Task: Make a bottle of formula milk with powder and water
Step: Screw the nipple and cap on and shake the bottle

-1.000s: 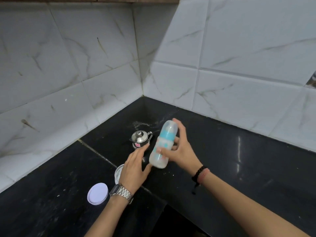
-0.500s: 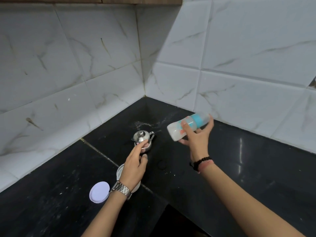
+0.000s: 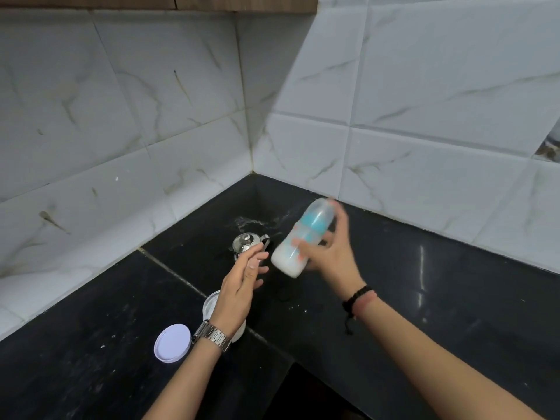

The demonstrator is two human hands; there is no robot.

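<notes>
The right hand (image 3: 328, 256) grips the feeding bottle (image 3: 304, 237) around its middle, fingers curled over the far side and thumb across the near side, and holds it in the air above the black counter (image 3: 454, 298), toward the back corner where the two tiled walls (image 3: 424, 101) meet. The bottle is capped and tilted: its long axis runs from the milky white base, low and toward the person's left, up to the clear cap, high and toward the back-right wall. Its outline is smeared, which suggests shaking to mix powder and water, though that is only a judgement. The left hand (image 3: 242, 283) hovers just beside the bottle's base, palm turned toward it, fingers straight and relaxed, holding nothing; it looks close to the base but apart from it. The base points at the left palm, so the left hand is the nearer one to steady or take the lower end, while the right hand controls the tilt. Behind the left fingers a small steel pot with a lid (image 3: 247, 242) stands on the counter. Under the left wrist, partly hidden, is an open white powder container (image 3: 212, 304), and its round white lid (image 3: 172, 343) lies flat just beside it, toward the counter's front-left. A setting-down move would call for bringing the axis upright first, and the base would likely land between the pot and the container.
</notes>
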